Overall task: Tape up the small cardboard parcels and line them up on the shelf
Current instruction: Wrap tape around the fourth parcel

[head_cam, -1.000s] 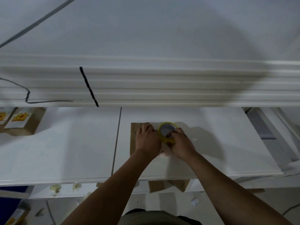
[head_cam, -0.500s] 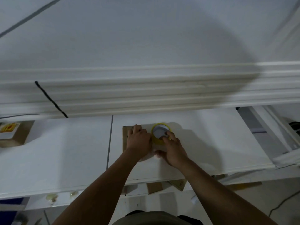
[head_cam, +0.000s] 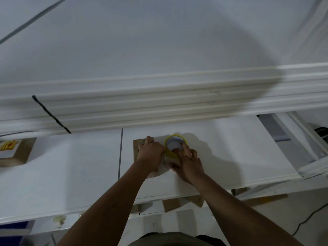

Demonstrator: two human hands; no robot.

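With my left hand (head_cam: 150,152) curled over the far edge of the small cardboard parcel (head_cam: 136,148), flat on the white shelf board (head_cam: 230,150) at 12 o'clock, I should pin it firmly while my right hand (head_cam: 190,166), fingers hooked in the yellow tape roll (head_cam: 174,145) at its 3 o'clock, draws the strip taut.

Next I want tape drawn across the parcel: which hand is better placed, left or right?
Right. The right hand has fingers hooked into the core of the yellow tape roll by the cardboard parcel, while the left hand grips the parcel, pinning it to the shelf; likely best as anchor.
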